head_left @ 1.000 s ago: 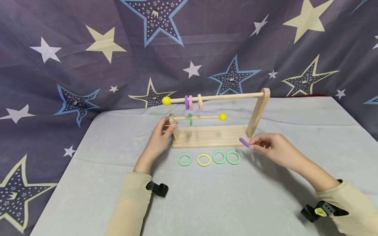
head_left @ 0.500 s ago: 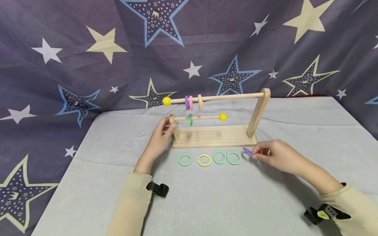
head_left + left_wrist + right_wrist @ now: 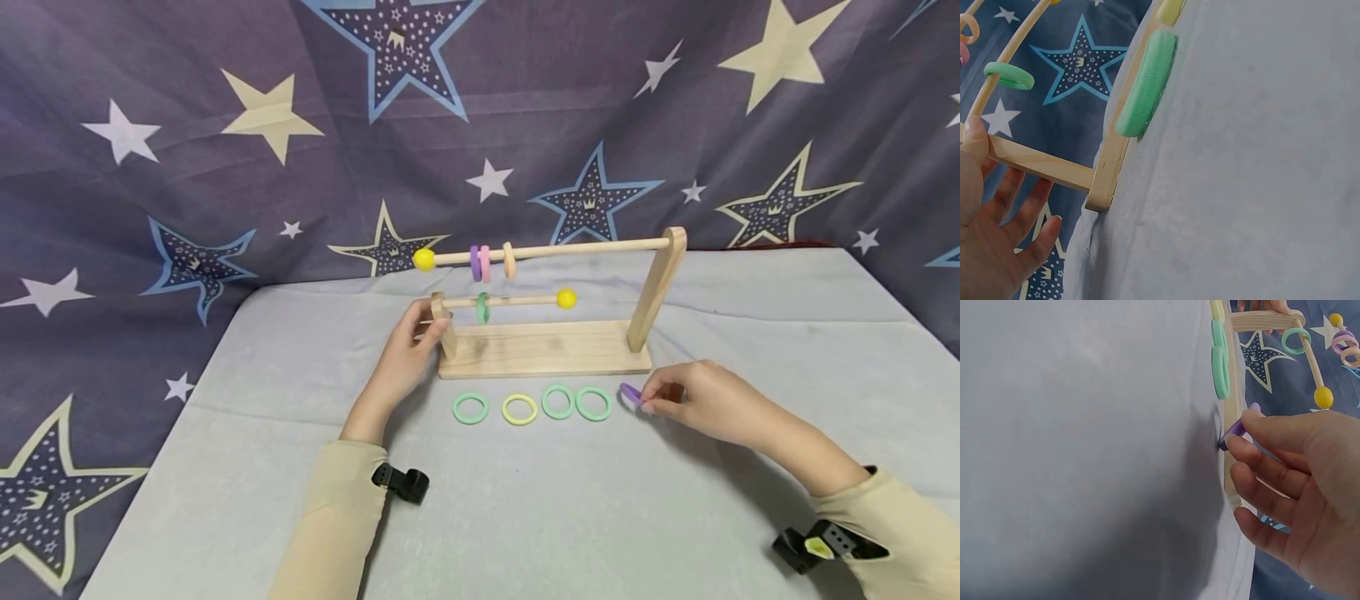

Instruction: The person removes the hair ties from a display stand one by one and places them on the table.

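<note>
In the head view my right hand (image 3: 705, 402) pinches a purple ring (image 3: 631, 394) between thumb and index finger. The ring is tilted, low over the cloth by the front right corner of a wooden stand (image 3: 543, 354). My left hand (image 3: 405, 354) grips the stand's short left post, thumb in front and fingers behind. On the upper rod (image 3: 585, 248) hang a purple ring (image 3: 476, 263), a pink ring (image 3: 485, 264) and an orange ring (image 3: 510, 261). A green ring (image 3: 483, 308) hangs on the lower rod (image 3: 528, 300). Both rods end in yellow balls.
Along the stand's front edge lie a green ring (image 3: 470, 408), a yellow ring (image 3: 519, 409) and two more green rings, the rightmost green ring (image 3: 593, 404) nearest my right hand. Grey cloth (image 3: 570, 508) covers the table. A star-patterned curtain (image 3: 480, 100) hangs behind.
My right hand has drawn the purple ring back from the stand's right end, down toward the cloth in front and slightly right. The left hand keeps its grip on the post.
</note>
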`<state>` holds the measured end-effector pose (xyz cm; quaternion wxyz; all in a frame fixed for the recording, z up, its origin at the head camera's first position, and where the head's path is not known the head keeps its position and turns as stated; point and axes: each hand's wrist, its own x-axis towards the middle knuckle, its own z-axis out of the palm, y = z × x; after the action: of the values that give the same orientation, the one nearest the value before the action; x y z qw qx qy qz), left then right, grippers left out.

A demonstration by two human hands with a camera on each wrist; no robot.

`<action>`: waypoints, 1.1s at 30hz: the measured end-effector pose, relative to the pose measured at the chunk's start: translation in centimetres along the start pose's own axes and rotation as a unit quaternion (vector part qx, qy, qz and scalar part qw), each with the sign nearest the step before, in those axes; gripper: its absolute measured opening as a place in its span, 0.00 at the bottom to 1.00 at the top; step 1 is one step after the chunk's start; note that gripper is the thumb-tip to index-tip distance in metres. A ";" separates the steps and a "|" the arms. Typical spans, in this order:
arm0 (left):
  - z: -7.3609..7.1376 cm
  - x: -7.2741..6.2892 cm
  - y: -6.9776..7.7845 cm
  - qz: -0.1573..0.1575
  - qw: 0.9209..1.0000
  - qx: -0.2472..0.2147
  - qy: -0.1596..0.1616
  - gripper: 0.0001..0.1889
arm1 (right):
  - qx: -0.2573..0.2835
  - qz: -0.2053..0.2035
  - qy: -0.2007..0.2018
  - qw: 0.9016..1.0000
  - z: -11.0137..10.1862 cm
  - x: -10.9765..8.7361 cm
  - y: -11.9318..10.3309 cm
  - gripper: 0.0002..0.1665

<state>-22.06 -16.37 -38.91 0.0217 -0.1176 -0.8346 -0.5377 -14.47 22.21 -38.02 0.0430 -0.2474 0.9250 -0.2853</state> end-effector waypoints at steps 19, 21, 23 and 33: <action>0.1 0.0 -0.1 0.001 1.000 0.000 -0.001 0.19 | 0.021 -0.002 -0.032 0.999 0.6 0.1 0.3 0.03; 0.1 0.0 -0.1 0.001 1.000 -0.001 0.000 0.19 | 0.019 -0.005 -0.032 0.999 0.7 0.2 0.3 0.03; 0.1 -0.2 0.3 -0.002 1.000 -0.004 -0.002 0.19 | 0.018 -0.010 -0.031 0.999 0.7 0.2 0.3 0.03; 0.1 0.0 -0.1 0.000 1.000 -0.004 0.001 0.19 | 0.025 0.000 -0.034 0.999 0.7 0.3 0.3 0.02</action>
<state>-22.11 -16.33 -39.03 0.0214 -0.1170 -0.8326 -0.5409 -14.70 21.90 -38.70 0.0804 -0.2555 0.9157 -0.2996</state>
